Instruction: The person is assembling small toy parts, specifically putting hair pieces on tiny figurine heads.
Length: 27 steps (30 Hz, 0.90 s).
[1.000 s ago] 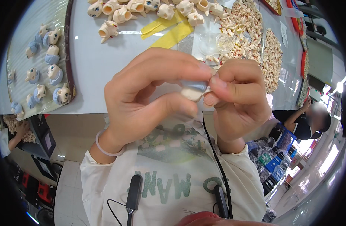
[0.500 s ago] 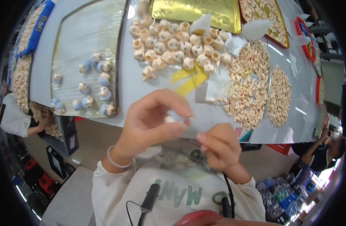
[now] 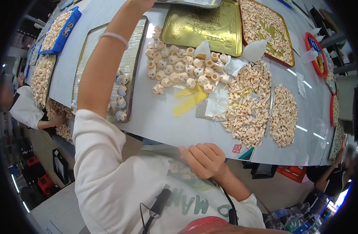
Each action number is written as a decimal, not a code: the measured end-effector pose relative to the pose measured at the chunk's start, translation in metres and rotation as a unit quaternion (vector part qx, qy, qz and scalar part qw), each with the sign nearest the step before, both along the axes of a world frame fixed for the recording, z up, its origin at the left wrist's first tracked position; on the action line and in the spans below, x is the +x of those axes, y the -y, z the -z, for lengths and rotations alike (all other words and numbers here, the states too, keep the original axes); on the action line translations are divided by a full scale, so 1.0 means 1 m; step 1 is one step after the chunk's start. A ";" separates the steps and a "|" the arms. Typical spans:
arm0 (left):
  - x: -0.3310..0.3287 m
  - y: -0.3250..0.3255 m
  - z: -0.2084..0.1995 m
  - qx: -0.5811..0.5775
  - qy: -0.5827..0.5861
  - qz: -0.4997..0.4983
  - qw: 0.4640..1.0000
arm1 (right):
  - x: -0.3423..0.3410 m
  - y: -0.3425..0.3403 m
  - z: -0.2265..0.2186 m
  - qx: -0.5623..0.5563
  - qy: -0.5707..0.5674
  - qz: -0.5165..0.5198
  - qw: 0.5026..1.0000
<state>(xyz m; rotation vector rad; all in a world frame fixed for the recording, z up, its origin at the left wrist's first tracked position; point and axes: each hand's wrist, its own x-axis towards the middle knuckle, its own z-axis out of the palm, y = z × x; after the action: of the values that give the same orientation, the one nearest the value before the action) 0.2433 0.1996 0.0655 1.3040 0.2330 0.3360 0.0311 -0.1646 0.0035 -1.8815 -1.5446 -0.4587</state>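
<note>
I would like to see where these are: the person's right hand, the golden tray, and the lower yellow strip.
Right hand [image 3: 204,160]: head view, middle of the hand.
Golden tray [image 3: 223,29]: head view, on its bare bottom.
Lower yellow strip [image 3: 190,104]: head view, its middle.

Looks steeply down from head height through the left lens of a wide fisheye pair, facing out over the worktable [image 3: 159,121]. Takes in the white shirt [image 3: 136,173] and right hand [image 3: 205,159] close up on the near side, the gold tray [image 3: 202,29] farther off; crops the left hand [image 3: 142,3] at the far edge.
</note>
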 end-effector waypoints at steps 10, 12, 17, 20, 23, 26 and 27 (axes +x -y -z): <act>-0.134 -0.005 -0.023 0.424 -0.115 0.007 0.898 | 0.003 -0.002 0.005 -0.014 0.029 -0.007 0.999; -0.188 -0.010 -0.005 0.583 -0.151 -0.006 0.799 | 0.002 -0.003 0.004 -0.010 0.030 -0.021 0.999; -0.281 0.069 0.009 0.662 -0.280 -0.002 0.695 | 0.004 -0.004 0.004 -0.025 0.034 -0.028 0.999; -0.282 0.080 0.017 0.573 -0.228 -0.009 0.787 | 0.002 -0.006 0.001 -0.034 0.000 -0.028 0.999; -0.282 0.094 0.022 0.592 -0.172 -0.027 0.787 | 0.002 -0.006 -0.001 -0.011 -0.077 -0.029 0.997; -0.276 0.092 0.025 0.619 -0.140 -0.044 0.772 | 0.003 0.000 -0.001 0.014 -0.130 -0.034 0.991; -0.272 0.088 0.027 0.628 -0.133 -0.054 0.765 | 0.003 0.003 -0.002 0.019 -0.132 -0.037 0.990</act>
<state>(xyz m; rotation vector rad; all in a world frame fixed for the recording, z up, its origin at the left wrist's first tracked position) -0.0287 0.1119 0.0385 2.7030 0.3399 0.4157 0.0341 -0.1678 0.0058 -1.7699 -1.4121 -0.1950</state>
